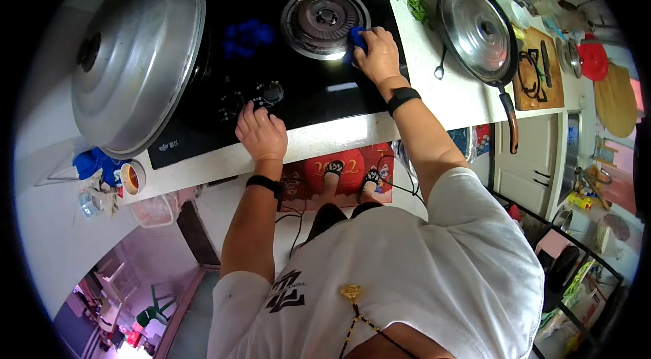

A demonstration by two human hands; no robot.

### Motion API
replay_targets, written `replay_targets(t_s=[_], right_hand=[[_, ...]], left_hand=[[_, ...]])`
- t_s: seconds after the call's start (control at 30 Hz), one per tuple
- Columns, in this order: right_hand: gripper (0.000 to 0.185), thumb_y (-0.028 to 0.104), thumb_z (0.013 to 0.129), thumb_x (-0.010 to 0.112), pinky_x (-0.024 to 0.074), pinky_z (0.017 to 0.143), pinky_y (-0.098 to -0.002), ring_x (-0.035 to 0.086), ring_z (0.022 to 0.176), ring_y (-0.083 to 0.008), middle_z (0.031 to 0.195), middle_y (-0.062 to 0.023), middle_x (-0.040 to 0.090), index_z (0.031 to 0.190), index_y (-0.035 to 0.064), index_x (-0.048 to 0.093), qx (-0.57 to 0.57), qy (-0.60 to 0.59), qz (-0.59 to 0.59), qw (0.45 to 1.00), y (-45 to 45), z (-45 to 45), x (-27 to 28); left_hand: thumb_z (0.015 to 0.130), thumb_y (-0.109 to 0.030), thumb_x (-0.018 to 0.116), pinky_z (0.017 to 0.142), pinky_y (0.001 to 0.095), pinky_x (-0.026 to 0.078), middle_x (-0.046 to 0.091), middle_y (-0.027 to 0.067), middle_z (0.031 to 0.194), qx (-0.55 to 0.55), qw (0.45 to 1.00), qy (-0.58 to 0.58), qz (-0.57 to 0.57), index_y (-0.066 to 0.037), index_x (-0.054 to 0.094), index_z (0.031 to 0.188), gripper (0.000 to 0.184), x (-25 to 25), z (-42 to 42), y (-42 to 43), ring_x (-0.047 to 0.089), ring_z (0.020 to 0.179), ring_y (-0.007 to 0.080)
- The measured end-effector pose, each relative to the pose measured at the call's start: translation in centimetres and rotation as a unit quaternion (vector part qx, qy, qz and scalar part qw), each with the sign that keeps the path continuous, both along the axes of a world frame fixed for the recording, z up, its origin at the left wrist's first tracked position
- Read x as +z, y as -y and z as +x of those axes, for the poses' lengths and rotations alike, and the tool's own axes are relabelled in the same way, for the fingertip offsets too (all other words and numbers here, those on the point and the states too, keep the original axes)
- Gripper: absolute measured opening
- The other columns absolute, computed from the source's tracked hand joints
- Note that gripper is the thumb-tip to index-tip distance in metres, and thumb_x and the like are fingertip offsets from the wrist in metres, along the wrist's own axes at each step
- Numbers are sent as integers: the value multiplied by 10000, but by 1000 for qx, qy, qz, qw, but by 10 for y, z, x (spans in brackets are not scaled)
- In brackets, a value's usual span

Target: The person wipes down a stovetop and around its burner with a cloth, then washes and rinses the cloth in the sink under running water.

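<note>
My right hand [380, 55] presses a blue cloth [352, 45] against the right side of the round metal burner [305, 39] on the black glass cooktop [271, 6]. Its fingers are bent over the cloth, and part of the cloth is hidden beneath them. Near the front edge of the cooktop, my left hand [262, 133] lies flat with its fingers stretched out and nothing in it. Just beyond those fingertips is a control knob [272, 92]. Each wrist has a black band.
A large domed metal lid [146, 60] covers the cooktop's left side. To the right stand a glass-lidded pan [478, 33], its handle past the counter edge, a spoon [439, 72], green leaves [415, 5] and a wooden board [553, 94]. A small cup [133, 178] sits front left.
</note>
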State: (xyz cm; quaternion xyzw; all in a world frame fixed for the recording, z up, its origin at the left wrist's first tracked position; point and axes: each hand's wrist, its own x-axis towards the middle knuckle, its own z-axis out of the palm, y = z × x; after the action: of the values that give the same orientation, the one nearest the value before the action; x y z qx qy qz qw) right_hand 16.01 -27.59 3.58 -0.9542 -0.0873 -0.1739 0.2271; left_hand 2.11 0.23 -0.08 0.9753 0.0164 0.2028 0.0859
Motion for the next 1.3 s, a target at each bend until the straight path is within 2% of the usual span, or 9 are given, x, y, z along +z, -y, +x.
replay_targets(t_s=[0.2, 0.4, 0.57, 0.73, 0.87, 1.0, 1.13, 1.17, 1.3], right_hand=[[216, 112, 690, 685, 488, 825, -444, 557, 911, -365, 937, -168, 587, 888, 27, 692, -1, -29, 0, 1000, -26, -11, 0], [180, 86, 661, 697, 463, 794, -456, 539, 908, -370, 901, -169, 549, 813, 20, 627, 110, -18, 26, 993, -96, -20, 4], [85, 93, 776, 570, 453, 745, -420, 545, 902, -327, 902, -136, 562, 807, 42, 630, 122, 18, -68, 990, -126, 17, 3], [126, 80, 725, 622, 482, 720, -430, 562, 867, -337, 859, -140, 548, 849, 65, 642, 154, 28, -94, 983, -92, 2, 0], [135, 53, 745, 610, 494, 735, -436, 568, 884, -342, 906, -149, 562, 872, 67, 653, 91, -13, -148, 985, -14, -13, 4], [206, 56, 737, 666, 496, 796, -458, 562, 913, -386, 919, -177, 570, 943, 68, 666, 20, 18, -89, 996, 34, 22, 9], [255, 83, 739, 691, 486, 833, -467, 564, 935, -385, 949, -173, 587, 994, 83, 684, -4, 13, 12, 1000, 33, 65, -14], [270, 76, 725, 695, 484, 835, -460, 562, 942, -384, 966, -169, 589, 994, 85, 687, -25, -8, -14, 1000, 26, 66, -18], [228, 43, 654, 699, 469, 821, -463, 536, 930, -378, 947, -162, 567, 867, 29, 617, -42, 48, -4, 998, -4, 36, -19]], left_hand=[[791, -173, 618, 960, 491, 374, 516, 159, 1276, -3, 1000, 2, -14, -67, 513, 1013, 268, 1, 2, 0, 462, 1208, 349], [784, -166, 611, 948, 491, 381, 508, 164, 1284, -9, 1000, 17, -14, -62, 510, 1019, 277, 0, 2, -2, 467, 1203, 353], [784, -170, 610, 945, 487, 386, 520, 162, 1273, -2, 1000, 17, -16, -59, 526, 1004, 260, 2, 1, 0, 475, 1196, 349], [792, -160, 613, 986, 501, 356, 526, 175, 1283, -4, 999, 5, -50, -63, 529, 1010, 253, 1, 1, -1, 471, 1199, 373], [785, -179, 619, 962, 468, 380, 523, 144, 1288, 4, 999, 6, -32, -74, 536, 996, 250, -1, -1, -2, 469, 1215, 329], [811, -164, 603, 1002, 491, 350, 520, 163, 1302, 2, 999, -6, -46, -64, 541, 1007, 228, 1, -1, -1, 455, 1230, 359], [813, -160, 600, 1002, 488, 350, 518, 156, 1305, 2, 999, -8, -36, -66, 543, 1010, 226, 1, 0, -1, 458, 1224, 354], [817, -158, 596, 1000, 492, 349, 513, 162, 1303, 0, 999, -8, -33, -63, 537, 1020, 232, 2, 0, -1, 462, 1215, 356], [800, -184, 616, 981, 477, 363, 521, 152, 1290, 2, 1000, -13, 0, -70, 528, 1009, 253, 3, 0, 0, 464, 1231, 334]])
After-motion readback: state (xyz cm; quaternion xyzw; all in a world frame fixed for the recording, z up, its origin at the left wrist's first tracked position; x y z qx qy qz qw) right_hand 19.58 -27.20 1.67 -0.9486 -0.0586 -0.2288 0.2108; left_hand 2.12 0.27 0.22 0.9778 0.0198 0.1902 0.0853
